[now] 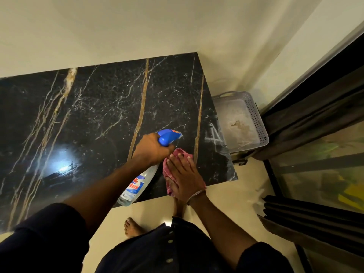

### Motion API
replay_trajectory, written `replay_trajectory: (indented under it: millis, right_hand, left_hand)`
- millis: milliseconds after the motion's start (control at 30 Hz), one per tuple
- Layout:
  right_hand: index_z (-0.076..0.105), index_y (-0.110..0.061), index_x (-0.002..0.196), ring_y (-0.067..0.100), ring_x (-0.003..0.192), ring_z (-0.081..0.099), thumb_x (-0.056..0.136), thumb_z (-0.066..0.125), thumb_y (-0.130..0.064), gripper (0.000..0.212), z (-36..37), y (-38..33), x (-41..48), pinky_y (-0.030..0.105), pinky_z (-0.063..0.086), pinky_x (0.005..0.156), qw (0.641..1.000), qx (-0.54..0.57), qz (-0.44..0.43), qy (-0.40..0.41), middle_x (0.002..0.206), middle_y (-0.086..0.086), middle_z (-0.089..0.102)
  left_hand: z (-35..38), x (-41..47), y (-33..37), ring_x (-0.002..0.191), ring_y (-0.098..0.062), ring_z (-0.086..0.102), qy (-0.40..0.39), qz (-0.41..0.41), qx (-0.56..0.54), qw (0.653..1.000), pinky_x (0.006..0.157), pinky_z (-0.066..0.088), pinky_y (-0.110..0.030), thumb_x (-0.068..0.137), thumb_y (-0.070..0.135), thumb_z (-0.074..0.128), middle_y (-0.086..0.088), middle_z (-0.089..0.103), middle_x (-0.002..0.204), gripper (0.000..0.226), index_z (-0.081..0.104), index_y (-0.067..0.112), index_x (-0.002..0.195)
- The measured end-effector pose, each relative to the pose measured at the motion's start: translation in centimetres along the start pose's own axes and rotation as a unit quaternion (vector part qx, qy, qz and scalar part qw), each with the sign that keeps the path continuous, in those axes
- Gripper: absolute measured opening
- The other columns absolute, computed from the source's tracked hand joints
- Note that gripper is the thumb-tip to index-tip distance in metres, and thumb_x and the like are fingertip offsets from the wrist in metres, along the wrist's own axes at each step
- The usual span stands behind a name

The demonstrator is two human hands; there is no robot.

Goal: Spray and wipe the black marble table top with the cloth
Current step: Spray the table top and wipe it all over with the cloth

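The black marble table top (94, 115), veined in gold and white, fills the left and middle of the head view. My left hand (151, 148) grips a clear spray bottle (137, 186) by its blue trigger head (168, 136), nozzle pointing right over the table's near right corner. Just to its right, my right hand (185, 178) lies flat, fingers spread, pressing a pink cloth (182, 153) onto the marble near the front edge. A thin bangle circles that wrist.
A grey perforated plastic basket (254, 117) stands on the floor past the table's right edge. Dark curtains (307, 123) and a glass door frame run along the right side. The cream wall (137, 26) borders the table's far side. My bare foot (132, 229) stands on the pale floor.
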State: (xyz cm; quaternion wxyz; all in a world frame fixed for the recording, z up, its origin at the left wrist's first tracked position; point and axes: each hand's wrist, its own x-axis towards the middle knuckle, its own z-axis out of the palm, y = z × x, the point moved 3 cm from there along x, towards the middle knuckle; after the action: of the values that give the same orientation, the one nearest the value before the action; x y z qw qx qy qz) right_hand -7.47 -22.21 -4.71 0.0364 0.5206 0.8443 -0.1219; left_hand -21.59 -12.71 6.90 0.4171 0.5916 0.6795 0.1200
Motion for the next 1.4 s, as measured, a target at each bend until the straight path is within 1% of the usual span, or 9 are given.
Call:
replay_trajectory:
  millis: [100, 333, 533, 767, 967, 1067, 1133, 1233, 1400]
  right_hand:
    - [0.016, -0.015, 0.157, 0.029, 0.152, 0.006, 0.096, 0.037, -0.048, 0.073, -0.4, 3.1, -1.7, 0.053, 0.016, 0.120, 1.000, 0.008, -0.009, 0.017, 0.165, 0.009, 0.012]
    - [0.025, -0.014, 0.155, 0.028, 0.152, 0.013, 0.093, 0.038, -0.041, 0.069, -1.9, 13.6, -6.3, 0.050, 0.020, 0.121, 0.987, 0.007, 0.153, 0.047, 0.162, 0.010, 0.022]
    - [0.026, -0.010, 0.154, 0.034, 0.151, 0.014, 0.097, 0.025, -0.042, 0.065, -1.5, 13.7, -5.5, 0.049, 0.019, 0.121, 0.972, 0.008, 0.229, 0.055, 0.161, 0.016, 0.024]
    - [0.018, -0.011, 0.157, 0.032, 0.152, 0.007, 0.099, 0.028, -0.046, 0.068, -2.0, 9.8, -3.0, 0.053, 0.017, 0.120, 0.985, -0.006, 0.163, 0.047, 0.163, 0.015, 0.013]
    - [0.011, -0.014, 0.158, 0.033, 0.152, 0.003, 0.096, 0.034, -0.049, 0.075, -0.8, 2.1, 0.5, 0.053, 0.015, 0.121, 1.000, -0.009, 0.008, 0.002, 0.165, 0.013, 0.007]
    - [0.017, -0.013, 0.155, 0.031, 0.151, 0.012, 0.095, 0.040, -0.049, 0.074, -0.4, 1.5, 1.1, 0.050, 0.015, 0.122, 0.999, -0.023, -0.025, 0.008, 0.163, 0.012, 0.018]
    - [0.013, -0.015, 0.157, 0.029, 0.152, 0.006, 0.095, 0.039, -0.050, 0.076, -0.4, 2.6, 0.7, 0.050, 0.014, 0.122, 0.999, -0.032, -0.041, 0.003, 0.164, 0.010, 0.010]
    - [0.006, -0.016, 0.158, 0.030, 0.152, -0.003, 0.096, 0.034, -0.049, 0.075, -0.7, 5.9, 0.0, 0.051, 0.012, 0.122, 1.000, -0.017, 0.019, 0.006, 0.166, 0.010, 0.000]
    - [0.014, -0.016, 0.158, 0.028, 0.152, 0.003, 0.099, 0.029, -0.045, 0.067, -2.2, 11.9, -1.2, 0.049, 0.014, 0.122, 0.988, -0.009, 0.149, 0.047, 0.165, 0.010, 0.009]
  left_hand:
    - [0.3, 0.1, -0.1, 0.064, -0.001, 0.060, -0.004, -0.003, -0.004, 1.000, 0.054, 0.039, -0.013, 0.079, 0.030, 0.072, 0.008, 0.062, 0.072, 0.023, 0.061, 0.021, 0.098]
    - [0.8, 0.7, -0.3, 0.072, -0.007, 0.064, -0.004, -0.013, -0.009, 1.000, 0.062, 0.051, -0.022, 0.079, 0.034, 0.071, 0.004, 0.065, 0.078, 0.031, 0.062, 0.019, 0.105]
    - [0.8, 0.7, 0.3, 0.071, -0.012, 0.065, 0.032, -0.036, -0.032, 0.998, 0.063, 0.051, -0.025, 0.078, 0.031, 0.073, 0.000, 0.066, 0.077, 0.024, 0.060, 0.019, 0.095]
    - [1.7, 1.5, 0.6, 0.079, -0.012, 0.066, 0.017, -0.041, -0.039, 0.998, 0.077, 0.058, -0.034, 0.079, 0.031, 0.073, -0.001, 0.068, 0.086, 0.032, 0.061, 0.017, 0.105]
    - [1.8, 1.7, 2.2, 0.063, -0.012, 0.064, 0.059, -0.039, -0.026, 0.997, 0.056, 0.047, -0.022, 0.076, 0.033, 0.070, -0.003, 0.067, 0.072, 0.020, 0.063, 0.017, 0.085]
    - [1.9, 1.9, 2.4, 0.055, -0.006, 0.057, 0.057, -0.034, -0.028, 0.997, 0.051, 0.041, -0.020, 0.076, 0.032, 0.071, 0.002, 0.061, 0.063, 0.016, 0.059, 0.022, 0.077]
    - [2.0, 2.0, 2.5, 0.054, -0.006, 0.056, 0.051, -0.029, -0.030, 0.998, 0.051, 0.041, -0.020, 0.076, 0.030, 0.072, 0.005, 0.058, 0.061, 0.017, 0.056, 0.023, 0.074]
    - [1.9, 2.3, 2.4, 0.062, -0.011, 0.064, 0.041, -0.034, -0.028, 0.998, 0.057, 0.051, -0.026, 0.076, 0.031, 0.073, 0.000, 0.065, 0.069, 0.017, 0.059, 0.022, 0.080]
    - [1.6, 3.0, 1.8, 0.073, -0.015, 0.068, 0.028, -0.033, -0.038, 0.998, 0.068, 0.058, -0.032, 0.076, 0.033, 0.075, -0.001, 0.068, 0.078, 0.029, 0.062, 0.018, 0.096]
